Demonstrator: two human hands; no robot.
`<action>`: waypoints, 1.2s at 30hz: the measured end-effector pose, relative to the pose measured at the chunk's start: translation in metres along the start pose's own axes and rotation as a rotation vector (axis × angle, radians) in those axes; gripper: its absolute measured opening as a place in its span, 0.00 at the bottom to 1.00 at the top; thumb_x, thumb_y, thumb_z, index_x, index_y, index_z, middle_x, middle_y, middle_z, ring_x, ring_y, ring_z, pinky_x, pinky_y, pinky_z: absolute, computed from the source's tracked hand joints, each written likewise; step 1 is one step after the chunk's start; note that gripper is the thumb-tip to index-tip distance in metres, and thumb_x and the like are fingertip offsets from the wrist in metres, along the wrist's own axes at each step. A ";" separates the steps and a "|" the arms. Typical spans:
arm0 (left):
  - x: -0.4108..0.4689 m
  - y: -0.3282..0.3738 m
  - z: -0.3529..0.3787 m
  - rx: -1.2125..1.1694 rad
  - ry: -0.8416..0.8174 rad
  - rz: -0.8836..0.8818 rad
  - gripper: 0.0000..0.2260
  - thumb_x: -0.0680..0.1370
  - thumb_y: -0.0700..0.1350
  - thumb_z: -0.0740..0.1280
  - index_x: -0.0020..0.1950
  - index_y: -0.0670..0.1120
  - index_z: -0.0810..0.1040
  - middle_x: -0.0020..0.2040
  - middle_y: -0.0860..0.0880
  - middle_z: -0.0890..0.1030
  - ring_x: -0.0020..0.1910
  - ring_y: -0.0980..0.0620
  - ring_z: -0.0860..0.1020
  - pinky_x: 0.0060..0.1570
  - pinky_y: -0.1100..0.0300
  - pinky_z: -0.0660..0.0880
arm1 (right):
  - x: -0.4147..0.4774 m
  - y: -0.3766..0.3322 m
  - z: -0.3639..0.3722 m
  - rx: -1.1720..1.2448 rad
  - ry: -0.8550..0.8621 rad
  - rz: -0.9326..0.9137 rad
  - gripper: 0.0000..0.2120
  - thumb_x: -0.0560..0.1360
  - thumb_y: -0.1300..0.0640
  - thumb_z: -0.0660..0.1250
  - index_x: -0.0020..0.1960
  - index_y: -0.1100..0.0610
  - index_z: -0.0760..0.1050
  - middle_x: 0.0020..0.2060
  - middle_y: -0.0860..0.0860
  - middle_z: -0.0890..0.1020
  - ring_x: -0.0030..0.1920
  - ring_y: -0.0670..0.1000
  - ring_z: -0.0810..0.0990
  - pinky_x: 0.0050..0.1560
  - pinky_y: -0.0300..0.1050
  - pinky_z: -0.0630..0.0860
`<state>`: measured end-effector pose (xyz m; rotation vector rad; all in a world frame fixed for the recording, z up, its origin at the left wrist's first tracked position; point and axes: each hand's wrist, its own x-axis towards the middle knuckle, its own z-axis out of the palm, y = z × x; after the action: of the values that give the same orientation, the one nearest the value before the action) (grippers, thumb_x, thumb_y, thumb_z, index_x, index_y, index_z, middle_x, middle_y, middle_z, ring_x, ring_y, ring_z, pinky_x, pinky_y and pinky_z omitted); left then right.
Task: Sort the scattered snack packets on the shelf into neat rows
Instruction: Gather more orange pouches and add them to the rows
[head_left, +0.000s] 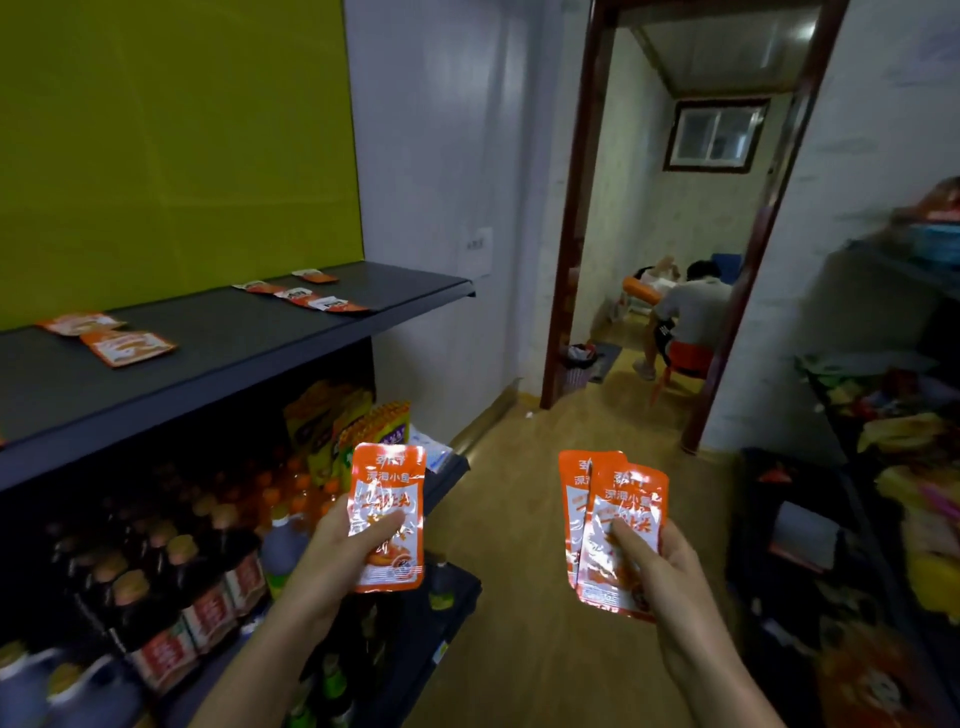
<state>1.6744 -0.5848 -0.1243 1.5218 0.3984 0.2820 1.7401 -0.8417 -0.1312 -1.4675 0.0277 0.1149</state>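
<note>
My left hand (343, 551) grips one orange snack packet (388, 514) upright, thumb across its front. My right hand (660, 577) holds two overlapping orange snack packets (618, 525) fanned out. Both hands are below and to the right of the dark shelf (218, 358). On that shelf two orange packets (127, 347) lie at the left, one of them (80, 323) nearer the green back panel. Several more packets (306, 297) lie scattered near the shelf's right end, one (314, 276) further back.
Below the shelf stand rows of bottles (208, 566) and yellow snack bags (337, 431). A rack of mixed goods (893, 467) lines the right side. Wooden floor runs between them to a doorway (571, 260), beyond which a person (685, 322) sits.
</note>
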 end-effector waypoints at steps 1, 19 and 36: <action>0.012 -0.001 0.001 -0.001 0.012 0.000 0.07 0.76 0.41 0.66 0.52 0.48 0.75 0.46 0.47 0.83 0.39 0.52 0.83 0.34 0.61 0.78 | 0.014 -0.001 0.006 0.003 -0.025 0.006 0.12 0.76 0.58 0.65 0.58 0.59 0.75 0.46 0.55 0.84 0.39 0.50 0.84 0.33 0.40 0.78; 0.118 0.049 -0.049 -0.105 0.385 0.125 0.12 0.76 0.42 0.65 0.59 0.46 0.74 0.51 0.46 0.84 0.47 0.47 0.84 0.41 0.59 0.80 | 0.149 -0.042 0.239 -0.042 -0.766 0.040 0.08 0.73 0.54 0.68 0.52 0.52 0.77 0.42 0.51 0.86 0.41 0.52 0.86 0.43 0.50 0.82; 0.080 0.071 -0.123 -0.061 1.150 0.269 0.13 0.78 0.45 0.63 0.62 0.48 0.73 0.53 0.47 0.83 0.48 0.48 0.83 0.50 0.50 0.79 | 0.121 -0.046 0.396 -0.102 -1.382 -0.141 0.04 0.75 0.52 0.66 0.49 0.47 0.77 0.46 0.47 0.85 0.46 0.45 0.84 0.51 0.47 0.81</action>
<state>1.6995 -0.4372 -0.0603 1.2184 1.0617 1.3836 1.8442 -0.4455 -0.0552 -1.2211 -1.2028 0.9916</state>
